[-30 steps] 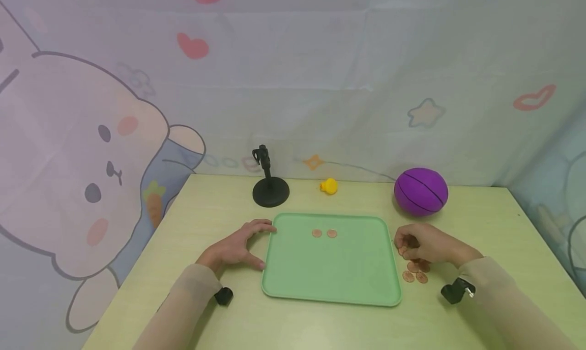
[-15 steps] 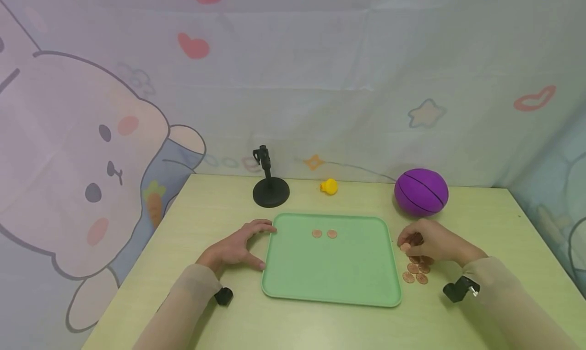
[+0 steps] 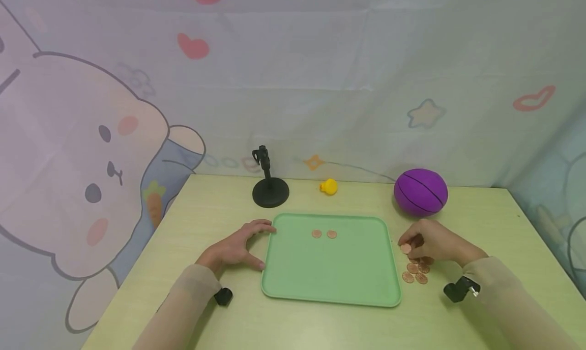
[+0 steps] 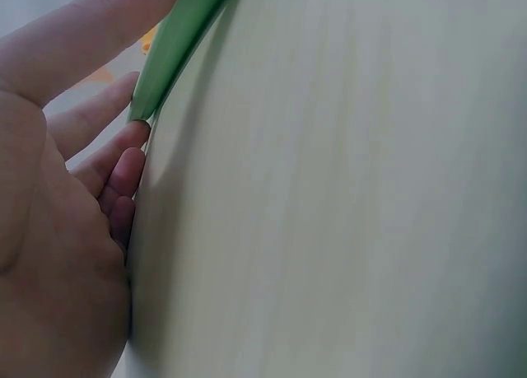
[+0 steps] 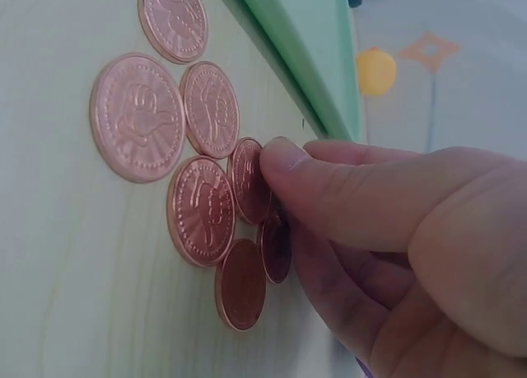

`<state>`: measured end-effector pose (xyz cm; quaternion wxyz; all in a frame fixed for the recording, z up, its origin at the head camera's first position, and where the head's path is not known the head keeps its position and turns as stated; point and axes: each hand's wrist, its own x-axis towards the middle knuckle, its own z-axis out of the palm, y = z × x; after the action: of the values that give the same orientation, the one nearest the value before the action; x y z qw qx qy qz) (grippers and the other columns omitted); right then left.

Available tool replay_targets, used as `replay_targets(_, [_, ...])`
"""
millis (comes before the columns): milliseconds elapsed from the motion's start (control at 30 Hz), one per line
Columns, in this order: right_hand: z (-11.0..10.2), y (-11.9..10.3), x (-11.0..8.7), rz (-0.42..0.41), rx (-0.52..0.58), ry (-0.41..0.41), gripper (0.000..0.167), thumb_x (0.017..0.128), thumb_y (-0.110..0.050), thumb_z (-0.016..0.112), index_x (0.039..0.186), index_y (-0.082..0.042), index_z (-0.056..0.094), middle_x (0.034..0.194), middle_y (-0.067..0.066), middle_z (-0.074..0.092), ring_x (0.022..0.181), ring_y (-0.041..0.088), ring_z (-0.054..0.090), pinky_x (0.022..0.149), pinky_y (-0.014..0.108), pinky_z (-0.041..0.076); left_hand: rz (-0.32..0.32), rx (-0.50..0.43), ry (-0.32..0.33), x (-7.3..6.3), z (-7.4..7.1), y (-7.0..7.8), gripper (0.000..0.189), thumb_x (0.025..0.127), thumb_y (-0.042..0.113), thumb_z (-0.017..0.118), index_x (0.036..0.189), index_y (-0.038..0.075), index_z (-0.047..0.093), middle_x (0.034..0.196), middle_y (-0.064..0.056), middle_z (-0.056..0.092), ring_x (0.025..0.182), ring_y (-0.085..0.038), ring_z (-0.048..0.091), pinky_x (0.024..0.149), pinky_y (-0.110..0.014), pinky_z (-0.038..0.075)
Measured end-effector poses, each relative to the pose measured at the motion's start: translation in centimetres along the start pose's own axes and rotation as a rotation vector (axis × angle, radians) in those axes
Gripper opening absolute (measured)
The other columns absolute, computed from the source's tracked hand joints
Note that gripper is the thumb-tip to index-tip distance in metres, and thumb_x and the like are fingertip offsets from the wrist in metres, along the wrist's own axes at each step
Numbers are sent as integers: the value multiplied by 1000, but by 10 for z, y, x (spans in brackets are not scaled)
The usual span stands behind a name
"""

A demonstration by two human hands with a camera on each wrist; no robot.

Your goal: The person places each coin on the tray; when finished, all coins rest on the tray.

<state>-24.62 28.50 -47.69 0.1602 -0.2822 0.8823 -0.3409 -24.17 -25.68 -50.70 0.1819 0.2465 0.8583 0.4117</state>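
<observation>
A light green tray (image 3: 329,273) lies on the table with two copper coins (image 3: 324,233) side by side near its far edge. At the tray's left rim, my left hand (image 3: 235,247) has thumb and fingers spread, fingertips resting against the edge; the left wrist view shows them at the green rim (image 4: 173,53). To the right of the tray, my right hand (image 3: 432,240) pinches one copper coin (image 3: 405,248) between thumb and fingers. Several more copper coins (image 3: 413,268) lie beneath and in front of it, stamped with a hand design on the coins (image 5: 140,119) in the right wrist view.
A purple ball (image 3: 421,192) sits behind my right hand. Along the back of the table stand a black stand (image 3: 270,191) and a small yellow object (image 3: 328,186). A patterned cloth (image 3: 311,85) hangs behind the table.
My right hand has shifted slightly right and away from me, and the coin at its fingertips shows more fully. My left hand and the tray have stayed still.
</observation>
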Motion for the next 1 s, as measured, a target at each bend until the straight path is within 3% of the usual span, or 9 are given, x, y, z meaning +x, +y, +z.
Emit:
replay_targets(133, [-3,-2,0,-26,-44,11,18,87,1,81,102,-7,78,86,-4,72,77,7,65,71,26,56,-3,-5,1,1,0,-1,87,71,22,99,147,23,57,167,-6,32,155,-35,22,123,-64,16])
replay_targets(333, [-5,-7,3,-56,-105,96,17,88,-5,83,104,-11,79,92,-4,67,82,8,63,75,27,56,-4,-1,1,1,0,-2,87,72,23,98,148,24,57,168,-5,31,155,-35,21,123,-65,16])
replay_targets(567, [0,-13,15,-97,-104,169,22,89,-4,82,110,-8,77,95,-5,69,85,7,65,77,27,57,-8,-3,2,0,1,-2,88,71,22,99,148,24,57,168,-5,31,156,-35,21,123,-64,15])
replay_targets(1000, [22,-35,56,-72,-58,130,23,94,-12,80,117,-9,76,109,-2,72,93,14,65,82,31,57,13,4,1,0,0,-1,87,72,23,98,148,23,56,167,-6,32,155,-36,22,122,-65,16])
